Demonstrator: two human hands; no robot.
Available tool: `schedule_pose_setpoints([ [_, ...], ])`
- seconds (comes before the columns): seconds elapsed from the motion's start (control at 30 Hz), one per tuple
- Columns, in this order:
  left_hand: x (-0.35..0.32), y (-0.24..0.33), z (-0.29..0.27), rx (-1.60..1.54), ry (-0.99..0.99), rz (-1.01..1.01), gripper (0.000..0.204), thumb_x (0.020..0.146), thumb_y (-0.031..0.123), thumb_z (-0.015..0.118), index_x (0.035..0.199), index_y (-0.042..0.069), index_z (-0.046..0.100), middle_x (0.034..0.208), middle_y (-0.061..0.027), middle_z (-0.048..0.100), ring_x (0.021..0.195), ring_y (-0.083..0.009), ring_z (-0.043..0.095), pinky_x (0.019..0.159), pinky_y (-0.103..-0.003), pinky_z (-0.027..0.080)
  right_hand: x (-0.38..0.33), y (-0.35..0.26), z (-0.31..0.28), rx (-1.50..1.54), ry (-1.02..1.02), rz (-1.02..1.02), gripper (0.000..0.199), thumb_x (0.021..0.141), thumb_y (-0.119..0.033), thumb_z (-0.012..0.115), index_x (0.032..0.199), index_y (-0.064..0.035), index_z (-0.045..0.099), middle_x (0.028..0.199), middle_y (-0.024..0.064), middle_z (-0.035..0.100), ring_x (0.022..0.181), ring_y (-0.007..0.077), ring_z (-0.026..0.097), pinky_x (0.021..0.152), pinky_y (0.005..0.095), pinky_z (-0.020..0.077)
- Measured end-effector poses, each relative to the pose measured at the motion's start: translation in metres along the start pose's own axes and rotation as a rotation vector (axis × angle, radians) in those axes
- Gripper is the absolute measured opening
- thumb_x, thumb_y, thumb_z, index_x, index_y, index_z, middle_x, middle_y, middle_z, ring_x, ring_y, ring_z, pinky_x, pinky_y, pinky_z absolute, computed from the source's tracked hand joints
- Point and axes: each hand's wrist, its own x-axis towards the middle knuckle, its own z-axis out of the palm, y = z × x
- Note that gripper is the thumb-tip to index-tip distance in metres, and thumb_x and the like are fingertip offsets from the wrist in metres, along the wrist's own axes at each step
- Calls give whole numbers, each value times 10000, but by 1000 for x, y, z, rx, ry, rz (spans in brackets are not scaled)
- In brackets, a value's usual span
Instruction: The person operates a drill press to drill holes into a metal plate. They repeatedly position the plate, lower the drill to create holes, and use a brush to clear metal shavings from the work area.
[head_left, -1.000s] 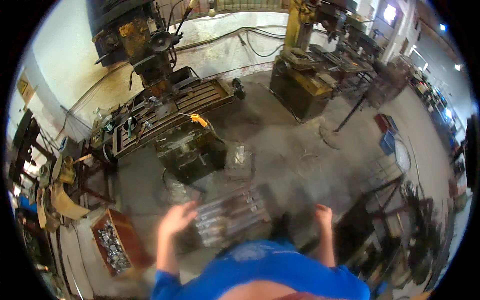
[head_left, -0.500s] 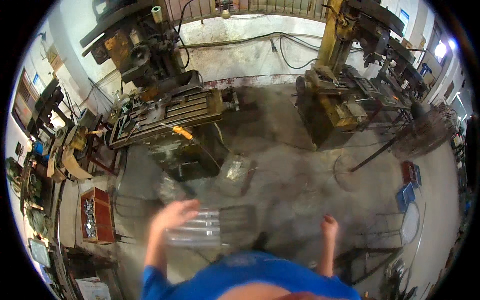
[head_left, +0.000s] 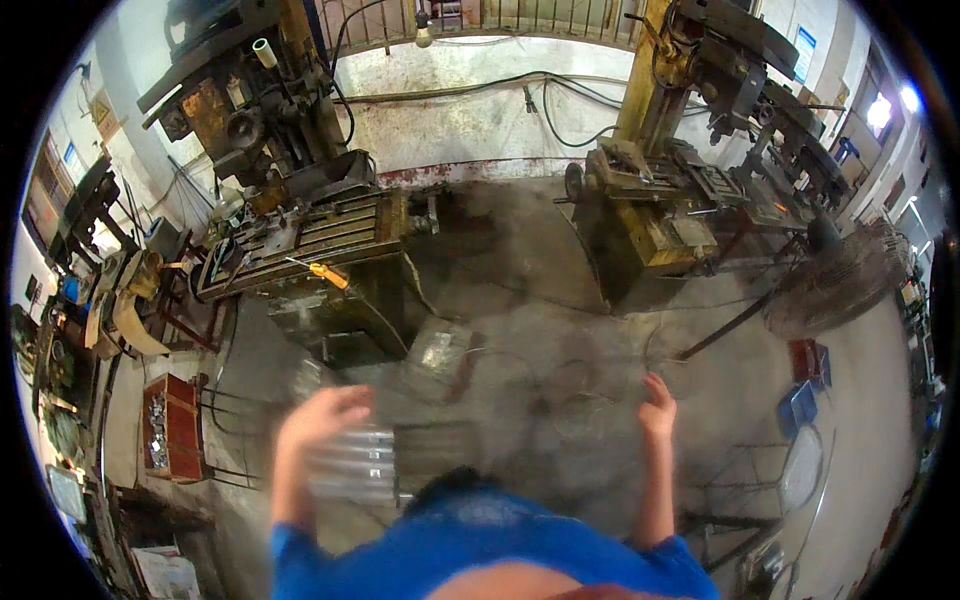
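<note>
My left hand (head_left: 325,412) is raised above several silvery metal bars (head_left: 362,465) lying side by side below it; its fingers are stretched out and hold nothing. Out to the right my right hand (head_left: 657,405) is held up over the floor, fingers loosely apart, with nothing in it. Neither hand touches anything. A large milling machine (head_left: 340,225) stands ahead on the left, with a yellow-handled tool (head_left: 328,276) lying at the front edge of its slotted table.
Ahead on the right is a second machine (head_left: 655,235), with a large standing fan (head_left: 840,280) beside it. A reddish box of small metal parts (head_left: 172,430) stands at the left. Blue bins (head_left: 798,408) and a pale round-edged seat (head_left: 802,470) are at the right.
The view has shifted right and the machines sit further left in it. My left hand stays raised over the bars. My right hand has risen, and its fingers have loosened.
</note>
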Motion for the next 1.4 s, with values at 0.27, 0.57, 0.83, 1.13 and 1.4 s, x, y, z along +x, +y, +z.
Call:
schedule_pose_setpoints([
  [0.27, 73, 61, -14, 218, -72, 200, 417, 842, 233, 565, 1188, 11, 494, 1010, -136, 626, 941, -205, 595, 808, -330, 467, 73, -91, 18, -93, -54, -336, 584, 576, 59, 436, 1140, -38, 553, 1203, 118, 538, 1135, 214, 485, 836, 298, 410],
  [0.57, 172, 62, -55, 75, -85, 278, 398, 846, 177, 570, 1190, -8, 491, 1075, -138, 599, 1019, -206, 556, 883, -326, 428, 189, -168, 64, -228, -79, -532, 639, 559, -33, 454, 1196, -27, 502, 1262, 137, 483, 1197, 253, 434, 992, 313, 312],
  [0.83, 283, 61, -148, 0, 213, 365, 354, 848, 153, 565, 1148, -29, 518, 1078, -118, 600, 1008, -171, 551, 888, -307, 417, 366, -264, 173, -514, -2, -1019, 686, 531, -81, 487, 1213, -6, 460, 1273, 159, 448, 1228, 329, 368, 1014, 380, 302],
  [1.13, 404, 74, -259, -240, 692, 462, 217, 854, 103, 532, 991, -55, 592, 871, -62, 650, 801, -95, 561, 734, -237, 440, 530, -331, 290, -689, -20, -1212, 752, 530, -89, 529, 1266, -22, 391, 1352, 128, 357, 1286, 290, 284, 1022, 397, 258],
  [1.4, 456, 68, -328, -263, 788, 432, 272, 870, 164, 544, 1020, -60, 583, 939, -104, 638, 867, -117, 572, 740, -234, 428, 677, -365, 367, -754, 131, -1381, 748, 533, -110, 550, 1261, -34, 397, 1351, 109, 361, 1289, 248, 285, 1041, 414, 237],
])
